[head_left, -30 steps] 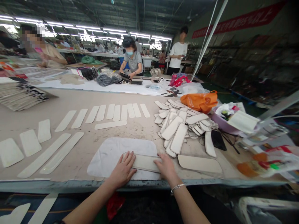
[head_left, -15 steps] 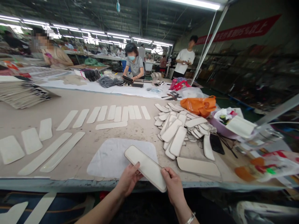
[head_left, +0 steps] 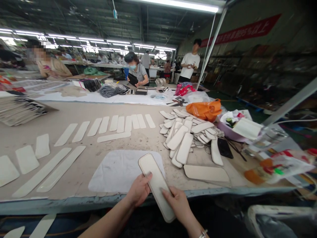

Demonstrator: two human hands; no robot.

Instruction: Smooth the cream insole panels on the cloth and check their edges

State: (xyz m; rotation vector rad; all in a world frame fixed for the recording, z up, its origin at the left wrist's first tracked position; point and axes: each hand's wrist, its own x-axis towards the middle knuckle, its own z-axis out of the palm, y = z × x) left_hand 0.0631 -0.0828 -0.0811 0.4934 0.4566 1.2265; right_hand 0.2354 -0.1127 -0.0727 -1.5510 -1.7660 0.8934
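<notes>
Both my hands hold one long cream padded piece with rounded ends, lifted above the table's front edge and pointing away from me. My left hand grips its left side near the middle. My right hand grips its near end, thumb on top. Under it on the table lies a white cloth. A heap of several similar cream pieces lies to the right of the cloth, and a larger flat cream piece sits near the front edge.
Cream strips in a row and longer strips lie to the left. An orange bag, a purple bowl and plastic-wrapped items crowd the right. A stack of sheets sits far left. Other people work at tables behind.
My hands lifted the cream piece off the white cloth and turned it from lying crosswise to pointing away from me; both hands shifted their grip along it.
</notes>
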